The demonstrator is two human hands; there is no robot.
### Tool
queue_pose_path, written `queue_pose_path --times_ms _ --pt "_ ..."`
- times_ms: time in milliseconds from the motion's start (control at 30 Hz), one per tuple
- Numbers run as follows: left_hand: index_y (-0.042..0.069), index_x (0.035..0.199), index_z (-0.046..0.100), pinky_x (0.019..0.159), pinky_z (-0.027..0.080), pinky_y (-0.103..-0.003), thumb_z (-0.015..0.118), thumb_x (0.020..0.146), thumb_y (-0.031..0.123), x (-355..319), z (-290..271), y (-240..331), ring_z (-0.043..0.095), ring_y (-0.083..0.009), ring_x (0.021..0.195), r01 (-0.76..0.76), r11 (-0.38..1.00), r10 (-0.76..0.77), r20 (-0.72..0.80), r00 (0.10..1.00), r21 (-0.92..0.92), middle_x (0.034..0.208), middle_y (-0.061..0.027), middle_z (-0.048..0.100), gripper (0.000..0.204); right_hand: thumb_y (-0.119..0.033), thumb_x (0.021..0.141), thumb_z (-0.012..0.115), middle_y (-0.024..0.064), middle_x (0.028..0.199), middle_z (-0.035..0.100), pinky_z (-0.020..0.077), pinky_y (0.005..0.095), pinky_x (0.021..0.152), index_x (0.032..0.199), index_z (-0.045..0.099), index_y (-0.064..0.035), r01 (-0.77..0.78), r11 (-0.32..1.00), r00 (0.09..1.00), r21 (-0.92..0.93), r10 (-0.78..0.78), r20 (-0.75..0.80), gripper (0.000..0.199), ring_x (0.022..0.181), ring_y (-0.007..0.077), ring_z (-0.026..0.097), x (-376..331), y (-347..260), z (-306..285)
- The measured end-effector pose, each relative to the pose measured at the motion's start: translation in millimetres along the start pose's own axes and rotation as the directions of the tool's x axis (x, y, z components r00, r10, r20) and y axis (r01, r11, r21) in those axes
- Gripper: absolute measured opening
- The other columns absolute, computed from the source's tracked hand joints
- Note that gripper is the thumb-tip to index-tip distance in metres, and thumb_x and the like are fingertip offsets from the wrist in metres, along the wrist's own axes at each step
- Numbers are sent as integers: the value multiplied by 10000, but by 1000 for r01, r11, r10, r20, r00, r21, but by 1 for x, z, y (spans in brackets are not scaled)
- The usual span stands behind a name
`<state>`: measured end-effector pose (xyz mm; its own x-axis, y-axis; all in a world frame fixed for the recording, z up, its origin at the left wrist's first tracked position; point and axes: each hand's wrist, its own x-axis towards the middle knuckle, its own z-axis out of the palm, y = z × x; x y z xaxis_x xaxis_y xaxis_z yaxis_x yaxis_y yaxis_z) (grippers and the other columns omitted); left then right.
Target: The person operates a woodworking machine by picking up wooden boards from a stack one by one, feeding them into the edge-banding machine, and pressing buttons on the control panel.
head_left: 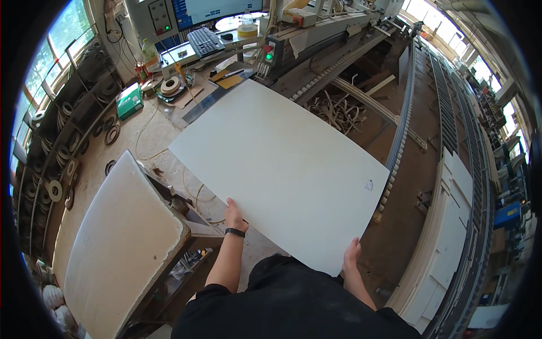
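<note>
A large white rectangular panel (282,164) stretches out in front of me, with a small printed label (368,185) near its right edge. My left hand (234,216), with a dark band at the wrist, is closed on the panel's near left edge, thumb on top. At the near right corner my right hand (352,252) grips the same panel, thumb up. The fingers of both hands are hidden beneath it. The panel's far end reaches over the machine's bed, beside a dark metal plate (197,111).
To the left stands a table with a pale, rough-edged top (121,226). A control box (270,56) and keyboard (206,42) are beyond the panel. A toothed rail (402,130) runs along the right, past stacked white panels (437,248). Edging rolls (55,190) fill the left rack.
</note>
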<state>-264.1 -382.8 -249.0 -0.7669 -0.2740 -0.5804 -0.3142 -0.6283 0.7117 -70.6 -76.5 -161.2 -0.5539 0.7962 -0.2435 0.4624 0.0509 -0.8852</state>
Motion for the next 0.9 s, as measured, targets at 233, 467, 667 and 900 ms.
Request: queue_pose_path --times_ms 233,467,667,900 --pt "-98 1158 529 704 540 -320 354 1015 433 20 58 -13 644 -250 869 41 996 -39 -22 999 85 1057 -203 623 578 -353 994 395 140 1020 553 427 321 784 1151 431 17 -29 997 999 68 28 23 403 871 220 532 71 0 6" --pt "-104 1182 521 708 545 -334 349 1012 445 63 114 -37 645 -259 879 84 991 -76 -78 994 107 1087 -214 616 599 -320 996 411 151 1079 571 440 317 817 1219 429 22 -58 987 996 151 48 74 409 912 225 554 132 1 2" --pt "-106 1189 517 729 545 -343 350 1005 458 69 189 -45 647 -279 896 102 985 -93 -69 993 141 1113 -215 613 617 -293 998 424 160 1130 587 451 313 845 1276 428 26 -78 972 993 223 56 103 423 947 230 573 177 20 -20" --pt "-111 1215 491 754 543 -364 358 990 484 117 259 -80 649 -305 908 103 981 -88 -96 991 166 1133 -211 610 650 -89 920 531 219 1288 528 446 319 925 1349 385 5 -156 984 958 87 130 255 463 1095 264 565 120 9 -53"
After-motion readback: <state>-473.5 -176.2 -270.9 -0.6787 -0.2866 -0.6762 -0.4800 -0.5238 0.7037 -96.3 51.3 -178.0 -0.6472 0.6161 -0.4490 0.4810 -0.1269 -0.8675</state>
